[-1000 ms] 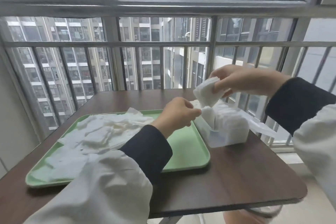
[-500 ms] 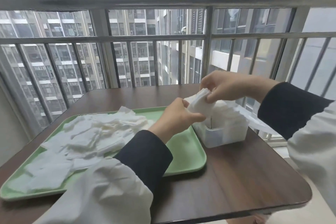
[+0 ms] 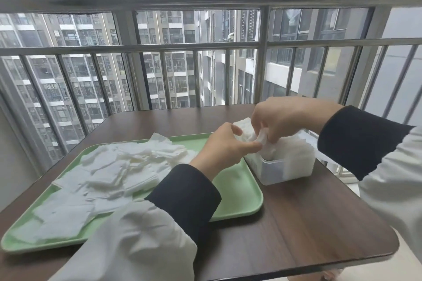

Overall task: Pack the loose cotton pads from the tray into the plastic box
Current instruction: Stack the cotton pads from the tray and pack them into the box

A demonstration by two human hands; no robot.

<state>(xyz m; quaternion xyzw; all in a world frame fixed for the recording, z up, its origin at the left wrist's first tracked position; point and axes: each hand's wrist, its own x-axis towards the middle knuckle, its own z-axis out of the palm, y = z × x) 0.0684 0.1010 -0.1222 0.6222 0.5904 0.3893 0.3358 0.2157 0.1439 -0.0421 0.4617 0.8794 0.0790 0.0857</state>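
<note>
A heap of loose white cotton pads [image 3: 109, 173] covers the left and middle of the green tray [image 3: 239, 196]. To the tray's right stands the translucent plastic box [image 3: 285, 169], packed with upright white pads. My right hand [image 3: 285, 118] grips a small stack of pads [image 3: 245, 129] and pushes it down into the near-left end of the box. At the box's left end my left hand [image 3: 226, 146] has its fingers curled against the pads there, thumb stretched toward the box.
The tray and box sit on a dark brown wooden table [image 3: 308, 223] with rounded corners. A metal window railing [image 3: 205, 45] runs right behind the table. The box's open lid [image 3: 324, 157] hangs off its right side, past the table edge.
My right hand has come down from above the box and now presses its stack of pads into the box. My left hand stayed at the box's left end.
</note>
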